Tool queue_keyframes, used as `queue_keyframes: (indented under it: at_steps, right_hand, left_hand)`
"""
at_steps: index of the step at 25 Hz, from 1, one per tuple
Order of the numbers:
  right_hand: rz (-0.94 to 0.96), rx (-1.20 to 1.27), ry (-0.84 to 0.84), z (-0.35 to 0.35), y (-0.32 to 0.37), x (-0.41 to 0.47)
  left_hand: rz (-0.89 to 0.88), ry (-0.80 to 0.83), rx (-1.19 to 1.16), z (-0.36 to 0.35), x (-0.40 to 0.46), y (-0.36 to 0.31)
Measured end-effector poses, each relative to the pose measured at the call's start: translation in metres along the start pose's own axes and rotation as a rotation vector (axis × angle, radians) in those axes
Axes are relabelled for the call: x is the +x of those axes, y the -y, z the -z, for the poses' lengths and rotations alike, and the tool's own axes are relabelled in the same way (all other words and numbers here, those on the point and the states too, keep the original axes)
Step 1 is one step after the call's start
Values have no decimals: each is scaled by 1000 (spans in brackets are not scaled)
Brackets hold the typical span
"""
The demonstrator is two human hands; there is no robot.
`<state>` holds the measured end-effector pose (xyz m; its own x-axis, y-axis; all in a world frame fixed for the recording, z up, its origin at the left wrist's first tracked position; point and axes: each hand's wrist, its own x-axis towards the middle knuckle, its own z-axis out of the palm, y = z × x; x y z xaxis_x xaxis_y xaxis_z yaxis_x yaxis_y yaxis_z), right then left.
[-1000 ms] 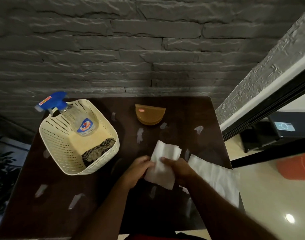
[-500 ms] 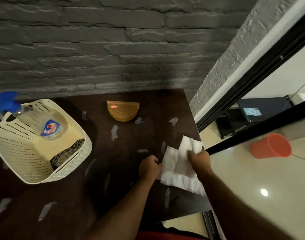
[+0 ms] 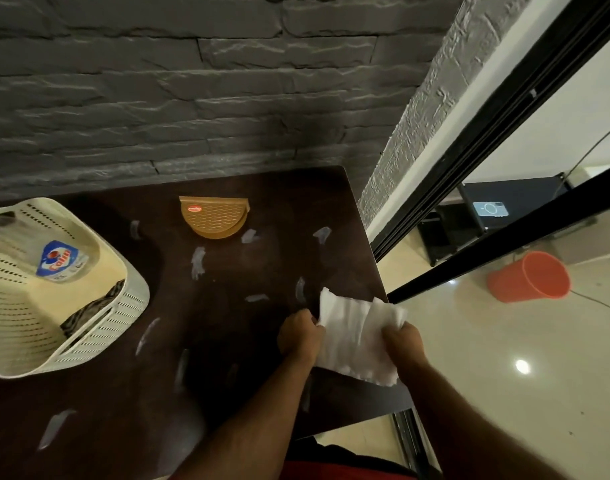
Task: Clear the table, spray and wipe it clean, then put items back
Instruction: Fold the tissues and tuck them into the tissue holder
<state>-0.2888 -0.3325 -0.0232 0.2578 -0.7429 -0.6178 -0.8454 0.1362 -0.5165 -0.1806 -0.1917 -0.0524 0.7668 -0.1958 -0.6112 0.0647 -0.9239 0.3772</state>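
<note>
Both hands (image 3: 298, 336) hold tissue (image 3: 357, 336) (over table's (image 3: 227, 306) right edge)

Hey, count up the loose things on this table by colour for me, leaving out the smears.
White: 1, the paper towel, held by both hands
Cream: 1, the basket
Brown: 1, the half-round plastic holder
Clear with blue label: 1, the spray bottle in the basket
Dark patterned: 1, the cloth in the basket
Total: 5

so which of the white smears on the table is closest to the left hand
The short upright smear just beyond the left hand, beside the white tissue's top left corner; the other smears lie farther off on the table.
</note>
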Motion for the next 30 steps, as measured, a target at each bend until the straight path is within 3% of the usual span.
queue_keyframes:
  at_steps: [4,9,14,17,21,24,30]
  right_hand:
    - [49,15,21,-6,13,-3]
    - [141,66,129,-40,40,-25]
    - [176,78,294,-92,65,-57]
    - [176,27,366,-114,78,-72]
    - [192,-90,517,-137,87,-86]
    - [212,-189,459,-150,90,-88]
    - [115,-74,581,-164,100,-89]
  left_hand:
    - [49,67,-241,25,4,16]
    - [224,-48,-476,84,25,97]
    - [299,-141,-436,126,27,179]
    - [254,-160,-371,134,26,201]
    - [253,-159,-401,140,30,215]
    - [216,-162,-460,140,32,216]
    - [190,-138,-464,137,35,219]
